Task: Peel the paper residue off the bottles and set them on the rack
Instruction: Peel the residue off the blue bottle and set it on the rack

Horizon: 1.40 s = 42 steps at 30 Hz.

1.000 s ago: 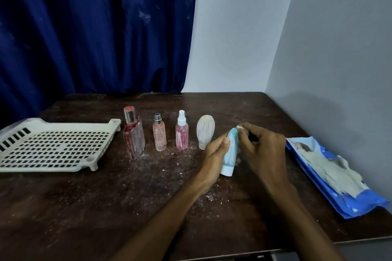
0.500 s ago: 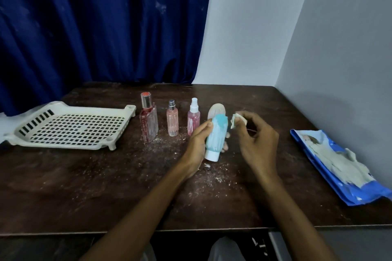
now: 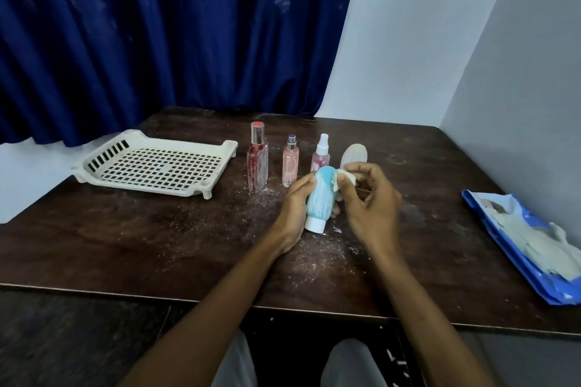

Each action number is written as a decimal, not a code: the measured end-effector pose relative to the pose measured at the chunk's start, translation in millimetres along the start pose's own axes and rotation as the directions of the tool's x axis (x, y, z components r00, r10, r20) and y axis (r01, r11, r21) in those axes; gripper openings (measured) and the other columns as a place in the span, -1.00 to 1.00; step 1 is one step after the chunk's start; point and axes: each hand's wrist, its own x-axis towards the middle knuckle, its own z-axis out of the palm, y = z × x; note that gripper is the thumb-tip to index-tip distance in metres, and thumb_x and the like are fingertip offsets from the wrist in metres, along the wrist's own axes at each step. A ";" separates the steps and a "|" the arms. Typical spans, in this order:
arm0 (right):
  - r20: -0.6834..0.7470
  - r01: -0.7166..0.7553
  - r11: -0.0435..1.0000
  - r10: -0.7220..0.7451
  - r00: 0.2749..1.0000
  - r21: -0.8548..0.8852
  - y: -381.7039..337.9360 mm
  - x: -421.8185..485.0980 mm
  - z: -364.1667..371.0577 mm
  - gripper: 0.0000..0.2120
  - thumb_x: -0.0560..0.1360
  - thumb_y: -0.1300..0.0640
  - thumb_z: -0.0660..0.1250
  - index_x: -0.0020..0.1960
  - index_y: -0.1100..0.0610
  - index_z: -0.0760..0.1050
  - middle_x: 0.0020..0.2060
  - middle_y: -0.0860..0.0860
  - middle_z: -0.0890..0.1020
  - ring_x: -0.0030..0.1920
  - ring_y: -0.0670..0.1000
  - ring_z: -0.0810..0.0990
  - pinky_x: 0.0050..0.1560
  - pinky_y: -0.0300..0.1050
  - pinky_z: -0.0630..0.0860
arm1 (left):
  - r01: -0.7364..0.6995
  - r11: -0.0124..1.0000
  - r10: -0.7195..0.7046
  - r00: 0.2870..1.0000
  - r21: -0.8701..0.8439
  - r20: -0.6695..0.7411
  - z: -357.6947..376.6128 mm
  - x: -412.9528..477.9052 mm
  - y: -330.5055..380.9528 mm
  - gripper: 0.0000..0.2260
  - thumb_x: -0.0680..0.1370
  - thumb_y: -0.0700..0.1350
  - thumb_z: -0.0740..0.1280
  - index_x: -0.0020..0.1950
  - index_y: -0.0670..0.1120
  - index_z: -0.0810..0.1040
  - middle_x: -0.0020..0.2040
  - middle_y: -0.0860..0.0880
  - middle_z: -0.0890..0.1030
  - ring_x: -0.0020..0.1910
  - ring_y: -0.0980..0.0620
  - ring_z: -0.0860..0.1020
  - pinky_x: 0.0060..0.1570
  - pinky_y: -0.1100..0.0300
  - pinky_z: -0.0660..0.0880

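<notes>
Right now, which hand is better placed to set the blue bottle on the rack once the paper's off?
Probably the left. The left hand grips the blue bottle, and the rack sits on that side of the table. The right hand is pinching the paper strip, farther from the rack.

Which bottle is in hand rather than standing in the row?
The light-blue bottle, white cap down, gripped by the left hand; the red bottle, pink bottles and cream bottle stand on the table.

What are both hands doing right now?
Left hand: grips the light blue bottle.
Right hand: pinches paper residue peeling off that bottle.
</notes>
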 end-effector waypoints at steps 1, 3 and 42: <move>-0.004 0.015 1.000 -0.015 1.000 -0.023 0.3 -0.3 0.8 -0.86 0.55 0.13 0.40 0.10 0.09 0.60 -0.12 -0.07 0.69 -0.19 -0.17 0.65 -0.24 -0.38 0.54 | 0.007 1.000 -0.007 1.000 -0.004 -0.004 -0.8 0.1 -0.1 -0.74 0.68 -0.19 0.07 0.16 -0.11 0.55 -0.05 -0.17 0.62 -0.21 -0.02 0.59 -0.20 0.09 0.54; 0.005 0.065 0.995 -0.065 0.998 -0.081 0.7 -0.1 0.9 -0.86 0.55 0.13 0.40 0.09 0.12 0.64 -0.12 -0.06 0.70 -0.19 -0.15 0.66 -0.20 -0.33 0.58 | 0.011 1.000 -0.011 1.000 -0.011 0.007 -2.2 0.0 0.5 -0.73 0.68 -0.21 0.05 0.14 -0.08 0.55 -0.05 -0.11 0.64 -0.19 0.02 0.61 -0.16 0.08 0.55; 0.046 0.269 0.929 -0.266 0.963 -0.253 4.9 5.8 -1.8 -0.83 0.51 0.24 0.43 0.09 0.18 0.68 -0.11 0.04 0.73 -0.23 -0.09 0.67 -0.16 -0.11 0.65 | -0.008 0.998 0.009 1.000 -0.062 0.012 -2.0 2.3 -4.0 -0.72 0.70 -0.18 0.04 0.14 -0.03 0.55 -0.06 -0.03 0.68 -0.14 0.04 0.62 -0.14 0.11 0.57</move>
